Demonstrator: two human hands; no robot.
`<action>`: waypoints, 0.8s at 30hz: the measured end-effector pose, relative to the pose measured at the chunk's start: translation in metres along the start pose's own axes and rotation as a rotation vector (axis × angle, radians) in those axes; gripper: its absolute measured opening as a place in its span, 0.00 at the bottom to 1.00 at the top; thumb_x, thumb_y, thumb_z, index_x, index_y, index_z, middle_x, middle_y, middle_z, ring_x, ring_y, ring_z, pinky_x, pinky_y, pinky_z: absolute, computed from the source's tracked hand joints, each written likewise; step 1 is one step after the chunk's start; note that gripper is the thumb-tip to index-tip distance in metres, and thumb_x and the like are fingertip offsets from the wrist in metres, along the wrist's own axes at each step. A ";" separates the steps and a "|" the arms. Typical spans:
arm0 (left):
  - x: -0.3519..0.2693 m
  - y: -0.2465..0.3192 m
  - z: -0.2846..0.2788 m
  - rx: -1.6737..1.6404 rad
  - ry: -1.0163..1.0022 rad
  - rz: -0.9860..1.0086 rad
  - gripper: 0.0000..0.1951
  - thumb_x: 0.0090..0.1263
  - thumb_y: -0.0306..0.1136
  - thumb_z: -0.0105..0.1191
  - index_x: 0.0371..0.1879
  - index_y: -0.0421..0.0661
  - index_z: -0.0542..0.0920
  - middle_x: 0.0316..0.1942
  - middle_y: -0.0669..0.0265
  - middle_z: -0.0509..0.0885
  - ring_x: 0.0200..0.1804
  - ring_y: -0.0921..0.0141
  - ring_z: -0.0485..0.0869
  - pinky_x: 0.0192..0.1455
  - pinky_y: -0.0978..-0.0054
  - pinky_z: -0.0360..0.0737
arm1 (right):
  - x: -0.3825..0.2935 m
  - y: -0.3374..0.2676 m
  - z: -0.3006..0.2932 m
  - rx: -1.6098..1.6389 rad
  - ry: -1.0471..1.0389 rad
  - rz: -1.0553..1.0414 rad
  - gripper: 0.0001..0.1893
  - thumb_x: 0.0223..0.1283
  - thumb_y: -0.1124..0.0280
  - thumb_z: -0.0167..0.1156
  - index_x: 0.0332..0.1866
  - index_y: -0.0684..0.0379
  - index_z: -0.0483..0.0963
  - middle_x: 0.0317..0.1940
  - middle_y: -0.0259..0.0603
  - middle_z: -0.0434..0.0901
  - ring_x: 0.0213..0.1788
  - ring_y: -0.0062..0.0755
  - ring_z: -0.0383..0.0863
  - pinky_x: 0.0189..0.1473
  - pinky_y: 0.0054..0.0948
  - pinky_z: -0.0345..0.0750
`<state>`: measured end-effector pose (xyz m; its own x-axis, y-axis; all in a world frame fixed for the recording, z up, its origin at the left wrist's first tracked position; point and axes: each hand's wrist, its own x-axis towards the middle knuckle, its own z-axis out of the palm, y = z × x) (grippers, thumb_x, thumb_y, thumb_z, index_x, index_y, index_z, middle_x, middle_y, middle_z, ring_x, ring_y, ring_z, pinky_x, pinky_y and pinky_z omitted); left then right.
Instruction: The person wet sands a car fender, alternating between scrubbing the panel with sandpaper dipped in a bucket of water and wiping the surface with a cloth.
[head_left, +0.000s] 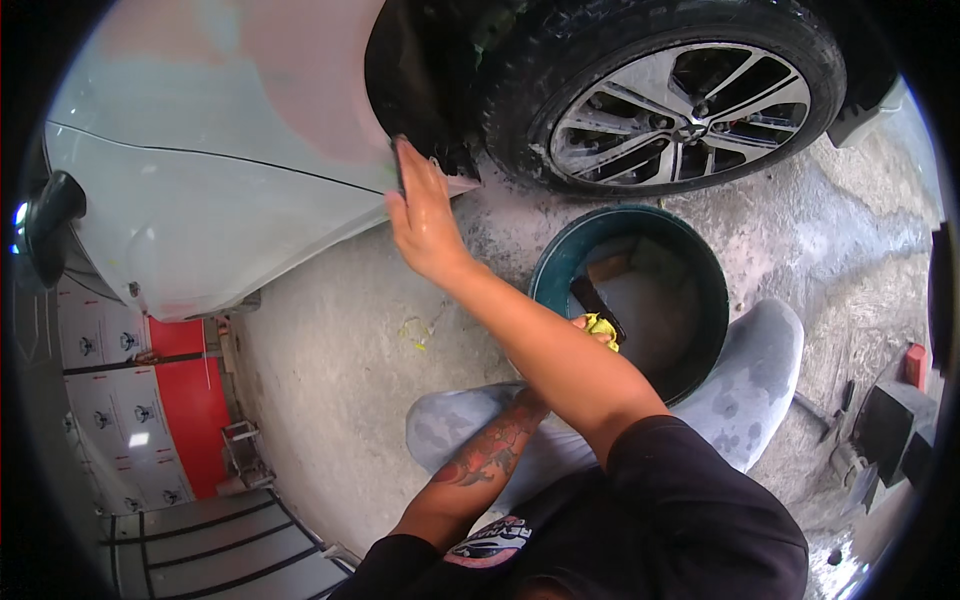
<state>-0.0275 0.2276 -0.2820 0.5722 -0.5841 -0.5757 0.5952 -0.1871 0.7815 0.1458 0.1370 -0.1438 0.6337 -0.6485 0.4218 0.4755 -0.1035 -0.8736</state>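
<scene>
My right hand (427, 225) lies along the edge of a pale car body panel (300, 202), beside the black wheel arch. A thin dark pad (399, 169) sits between its fingers and the panel; its exact kind is hard to tell. Pinkish patches (322, 97) mark the panel's surface near the arch. My left hand (580, 322), mostly hidden behind my right forearm, grips a crumpled yellow cloth (601, 330) over the near side of a dark green bucket (551, 259). Cloudy water (645, 315) fills part of the bucket, with a dark strip (589, 296) and a brown block (608, 268) in it.
A car wheel (690, 131) with a split-spoke alloy rim stands just beyond the bucket. My knees flank the bucket over wet, stained concrete (330, 360). A dark protruding part (56, 217) juts from the car at left. Dark boxy equipment (892, 427) stands at right.
</scene>
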 end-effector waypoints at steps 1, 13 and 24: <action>0.000 0.002 0.000 -0.040 0.002 0.000 0.12 0.77 0.35 0.61 0.52 0.43 0.82 0.42 0.72 0.83 0.42 0.77 0.82 0.44 0.76 0.80 | -0.003 0.004 0.003 0.018 0.076 -0.038 0.32 0.72 0.73 0.54 0.78 0.69 0.58 0.76 0.63 0.62 0.76 0.63 0.61 0.80 0.44 0.57; -0.006 0.006 0.001 -0.106 -0.069 -0.026 0.16 0.79 0.33 0.59 0.61 0.44 0.77 0.49 0.64 0.83 0.49 0.72 0.83 0.51 0.72 0.83 | 0.015 -0.034 -0.006 -0.051 0.045 0.134 0.31 0.68 0.79 0.51 0.78 0.67 0.61 0.73 0.61 0.68 0.72 0.63 0.68 0.77 0.45 0.63; 0.001 -0.016 -0.031 0.274 -0.260 0.187 0.22 0.84 0.42 0.51 0.70 0.46 0.70 0.58 0.62 0.80 0.59 0.69 0.81 0.65 0.65 0.79 | 0.053 -0.078 -0.016 -0.097 -0.111 0.230 0.37 0.62 0.80 0.51 0.77 0.77 0.53 0.69 0.68 0.68 0.60 0.67 0.70 0.68 0.50 0.66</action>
<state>-0.0189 0.2545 -0.3023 0.4742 -0.8011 -0.3651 0.3022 -0.2413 0.9222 0.1319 0.0986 -0.0573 0.7837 -0.5772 0.2292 0.2545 -0.0382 -0.9663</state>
